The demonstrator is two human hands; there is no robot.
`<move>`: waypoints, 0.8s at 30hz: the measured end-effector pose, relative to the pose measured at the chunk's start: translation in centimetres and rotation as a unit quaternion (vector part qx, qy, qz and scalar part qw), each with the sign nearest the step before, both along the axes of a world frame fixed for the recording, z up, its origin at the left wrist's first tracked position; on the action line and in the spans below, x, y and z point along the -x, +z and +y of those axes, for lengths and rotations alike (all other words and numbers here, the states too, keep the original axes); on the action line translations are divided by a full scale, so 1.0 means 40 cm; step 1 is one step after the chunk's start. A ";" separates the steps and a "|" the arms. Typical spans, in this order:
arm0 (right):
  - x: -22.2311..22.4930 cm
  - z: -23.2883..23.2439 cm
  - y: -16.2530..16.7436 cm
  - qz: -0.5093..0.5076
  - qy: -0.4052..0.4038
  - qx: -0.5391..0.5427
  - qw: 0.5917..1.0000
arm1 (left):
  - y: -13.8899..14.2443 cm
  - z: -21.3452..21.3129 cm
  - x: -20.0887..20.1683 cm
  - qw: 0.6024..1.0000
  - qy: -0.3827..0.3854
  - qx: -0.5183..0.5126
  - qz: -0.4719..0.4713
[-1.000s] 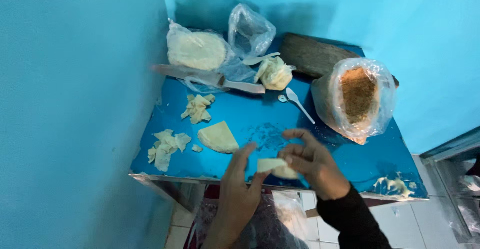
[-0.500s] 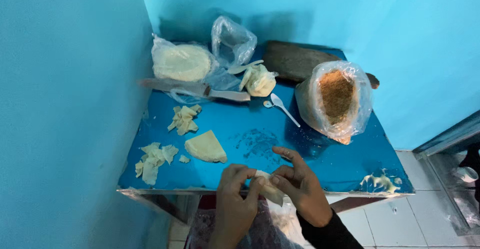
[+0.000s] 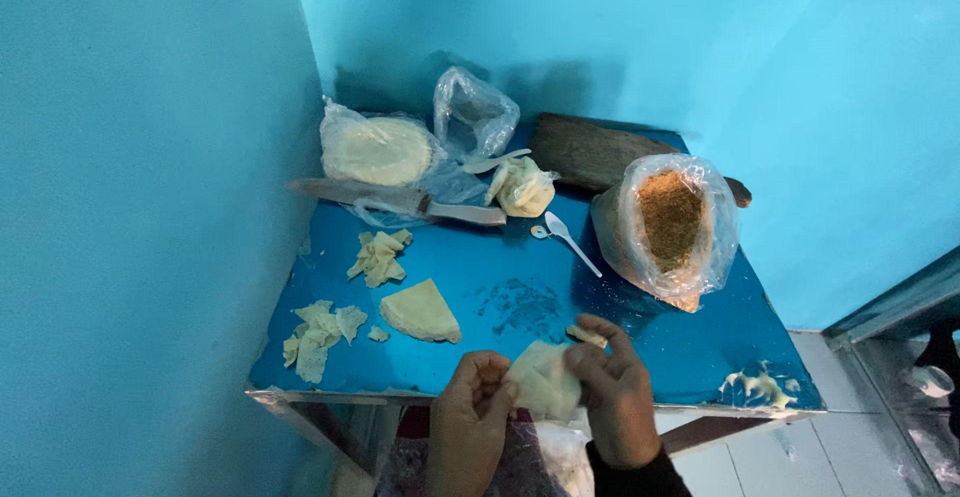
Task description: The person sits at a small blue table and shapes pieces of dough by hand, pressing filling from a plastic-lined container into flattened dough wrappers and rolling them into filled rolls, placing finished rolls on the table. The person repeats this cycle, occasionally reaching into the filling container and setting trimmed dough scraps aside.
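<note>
My left hand and my right hand meet at the near edge of a blue table and together pinch a pale folded sheet of dough. A small bit of dough rests on my right fingers. On the table just left of my hands lies a wedge-shaped stack of pale sheets. Further left are two heaps of crumpled dough scraps.
An open clear bag of brown crumbs stands at the right. At the back lie a bagged round stack of sheets, a knife, a white plastic spoon, a folded dough lump, an empty bag and a wooden board. Blue walls close in left and behind.
Both hands have drawn back with the dough sheet from over the table to its near edge. The sheet looks more folded between the fingers.
</note>
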State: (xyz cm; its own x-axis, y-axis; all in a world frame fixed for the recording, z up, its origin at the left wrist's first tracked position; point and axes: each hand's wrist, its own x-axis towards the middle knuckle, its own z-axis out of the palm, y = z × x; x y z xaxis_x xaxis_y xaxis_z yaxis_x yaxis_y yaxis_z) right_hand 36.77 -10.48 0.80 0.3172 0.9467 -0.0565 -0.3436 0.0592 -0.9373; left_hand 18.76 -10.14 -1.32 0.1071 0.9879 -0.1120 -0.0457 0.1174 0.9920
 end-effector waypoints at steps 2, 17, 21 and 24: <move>-0.024 0.012 0.018 0.010 -0.038 -0.037 0.999 | -0.017 0.003 0.010 0.999 0.022 -0.011 -0.025; 0.046 0.004 0.082 -0.520 0.065 -0.086 0.847 | 0.001 0.021 0.115 0.995 0.061 -0.035 -0.072; 0.019 0.023 0.073 -0.469 0.054 -0.102 0.876 | 0.018 0.027 0.079 0.995 0.010 -0.048 -0.092; 0.037 0.038 0.076 -0.472 0.050 -0.090 0.876 | 0.040 0.043 0.062 0.997 0.009 -0.061 -0.042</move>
